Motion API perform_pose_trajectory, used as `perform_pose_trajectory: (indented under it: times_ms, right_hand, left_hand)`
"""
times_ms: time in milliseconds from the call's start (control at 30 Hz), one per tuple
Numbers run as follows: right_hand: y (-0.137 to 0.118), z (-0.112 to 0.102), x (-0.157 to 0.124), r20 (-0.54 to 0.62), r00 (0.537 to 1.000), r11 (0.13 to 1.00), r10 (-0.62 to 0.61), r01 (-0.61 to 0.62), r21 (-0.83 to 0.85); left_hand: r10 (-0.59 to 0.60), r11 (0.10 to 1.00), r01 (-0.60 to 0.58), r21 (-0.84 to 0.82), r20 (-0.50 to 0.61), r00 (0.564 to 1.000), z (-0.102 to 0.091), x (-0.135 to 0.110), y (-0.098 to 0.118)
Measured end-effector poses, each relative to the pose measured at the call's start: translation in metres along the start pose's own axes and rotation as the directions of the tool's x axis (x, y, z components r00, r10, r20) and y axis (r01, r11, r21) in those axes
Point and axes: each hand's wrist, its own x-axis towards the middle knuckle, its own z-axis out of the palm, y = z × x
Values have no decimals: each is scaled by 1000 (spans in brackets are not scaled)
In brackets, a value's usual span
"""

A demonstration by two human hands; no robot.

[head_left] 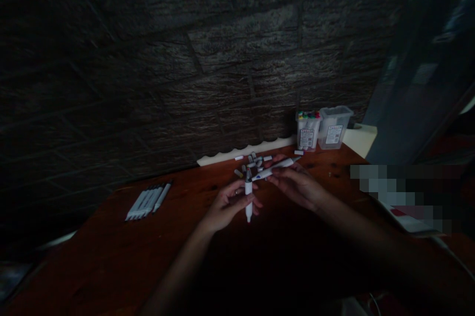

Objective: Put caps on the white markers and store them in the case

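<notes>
White marker [248,200] upright, left hand [226,205] fingers clamped round it; right hand [297,185] pinches second marker [276,167]; loose caps [254,161] just behind.

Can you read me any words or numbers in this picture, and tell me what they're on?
Nothing here can be read.
Label on the box of markers: print too small and blurred to read.
Label on the clear box beside it: also too blurred.
The upright marker in the left hand and the slanted marker in the right hand: no writing visible.
</notes>
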Motion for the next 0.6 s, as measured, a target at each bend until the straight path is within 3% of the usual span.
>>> perform_pose_trajectory:
  times_ms: [600]
  right_hand:
    - [0, 1, -1, 39, 999, 998, -5, 7, -56]
  left_hand:
    - [-8, 1000, 8, -18, 15, 1000, 0, 1, -2]
